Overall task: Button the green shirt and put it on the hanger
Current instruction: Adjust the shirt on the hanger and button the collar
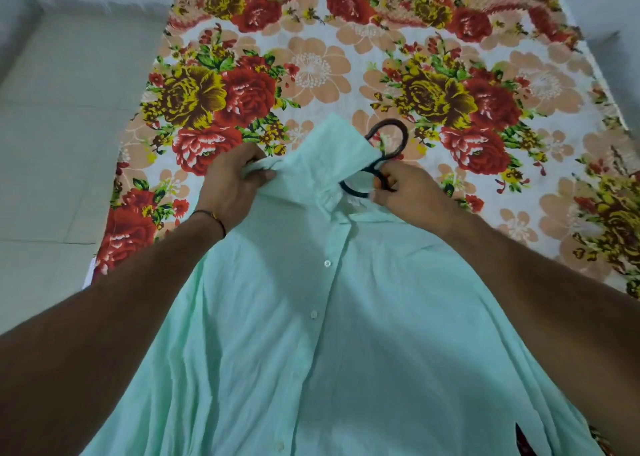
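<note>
- green shirt [311, 317] lies front up on the floral sheet [311, 57], collar [322, 154] at the far end, hem running off the near edge of frame
- placket looks closed; white buttons [327, 264] visible down the middle, done up as far as can be seen
- top of the placket just under the collar is rumpled, can't tell if it is fastened
- black hanger [389, 122]: only the hook and neck show, sticking out of the collar opening toward far right; the rest is hidden by fabric
- left hand [232, 185] grips a bunch of shirt fabric at the left end of the collar, fingers curled round it, cloth raised slightly
- right hand [408, 192] at the right side of the collar, fingers pinching the hanger neck where it leaves the shirt
- dark thread band [211, 218] on left wrist
- both forearms reach in from the near corners, over the shirt's sides
- pale tiled floor [52, 144] left of the sheet
</note>
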